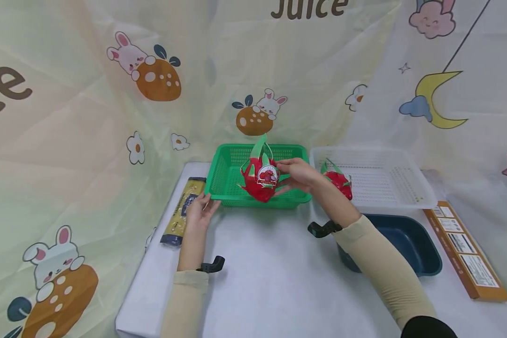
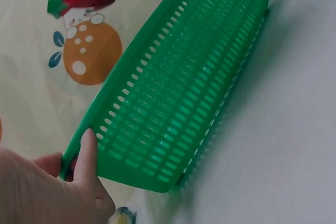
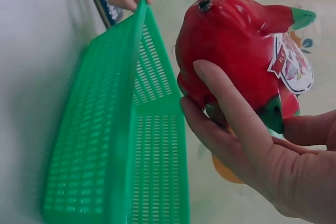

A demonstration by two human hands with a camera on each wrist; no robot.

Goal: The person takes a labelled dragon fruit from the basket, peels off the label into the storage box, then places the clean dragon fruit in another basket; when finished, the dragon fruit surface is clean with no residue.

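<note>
A red dragon fruit with green leaf tips and a round paper label is held by my right hand, above the green slotted basket. In the right wrist view, the fingers wrap the fruit's underside and side. My left hand pinches the basket's front left corner, with thumb and fingers on either side of the rim in the left wrist view. Behind my right forearm, a second dragon fruit sits in the white basket, partly hidden.
Left of the green basket lies a gold and blue packet. A dark blue tub stands at the right under my right sleeve. Beside it is a long orange-brown box with white labels. A printed cloth hangs behind the white table.
</note>
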